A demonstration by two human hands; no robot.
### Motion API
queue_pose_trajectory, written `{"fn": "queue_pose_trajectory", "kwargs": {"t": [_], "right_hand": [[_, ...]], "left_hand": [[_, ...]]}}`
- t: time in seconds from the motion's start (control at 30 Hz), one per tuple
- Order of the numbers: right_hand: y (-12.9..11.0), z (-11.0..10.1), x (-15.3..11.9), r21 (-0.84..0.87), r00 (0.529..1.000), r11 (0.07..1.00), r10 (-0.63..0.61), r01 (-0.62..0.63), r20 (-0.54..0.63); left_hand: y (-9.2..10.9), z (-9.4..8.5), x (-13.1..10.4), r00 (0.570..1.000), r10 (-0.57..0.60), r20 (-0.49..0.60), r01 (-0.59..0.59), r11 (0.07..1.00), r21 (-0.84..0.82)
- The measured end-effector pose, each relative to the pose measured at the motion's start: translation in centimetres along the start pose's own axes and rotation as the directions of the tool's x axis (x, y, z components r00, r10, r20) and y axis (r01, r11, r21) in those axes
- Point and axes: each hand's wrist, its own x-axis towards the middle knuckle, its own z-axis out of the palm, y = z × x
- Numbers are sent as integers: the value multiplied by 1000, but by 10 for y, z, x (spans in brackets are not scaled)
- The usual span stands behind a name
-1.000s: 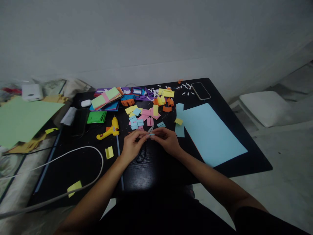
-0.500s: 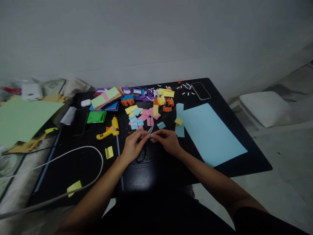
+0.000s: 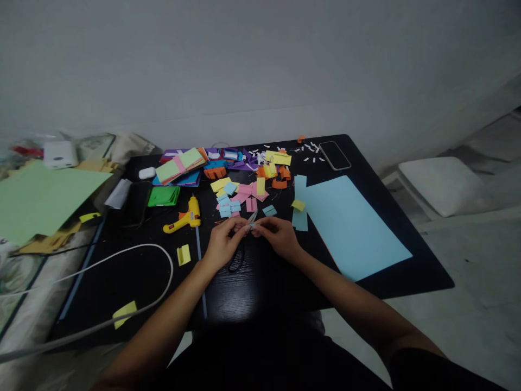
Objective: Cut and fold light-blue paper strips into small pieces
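My left hand (image 3: 224,240) and my right hand (image 3: 280,237) meet over the black table, fingertips pinched on a small light blue paper piece (image 3: 251,225) between them. Scissors (image 3: 253,215) lie just behind and under the fingers, their dark handle (image 3: 236,260) partly hidden by my left hand. Beyond the hands are small folded papers in pink (image 3: 251,205), light blue (image 3: 235,206) and yellow (image 3: 261,186). A single folded blue piece (image 3: 269,210) rests just behind my right hand.
A yellow glue gun (image 3: 185,217) lies left of my hands, near a white cable (image 3: 171,260). Large light blue sheets (image 3: 354,228) and a phone (image 3: 334,156) are on the right. Stacked coloured papers (image 3: 181,165) and white scraps (image 3: 311,147) lie at the back.
The view has shifted slightly, so the table items appear a little lower and further right. Both hands keep nearly the same pinching pose on the small piece.
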Motion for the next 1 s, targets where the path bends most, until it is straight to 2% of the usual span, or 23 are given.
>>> {"fn": "queue_pose_trajectory", "kwargs": {"t": [0.2,0.37,0.6,0.9,1.0], "right_hand": [[-1,-1,0,-21,999,999,-28,29,28],[0,-2,1,-33,999,999,-31,30,-12],[0,-1,3,17,999,999,44,-44,6],[-1,-1,2,7,999,999,39,-38,-11],[-3,-1,3,29,998,998,58,-59,23]], "left_hand": [[-3,4,-1,997,-76,16,77,992,-96],[-3,5,-2,994,-105,38,109,988,-113],[-2,1,-1,999,-39,3,39,999,-22],[-4,2,0,999,-30,-20,30,1000,-4],[-3,0,1,1000,4,-26,-3,999,41]]}}
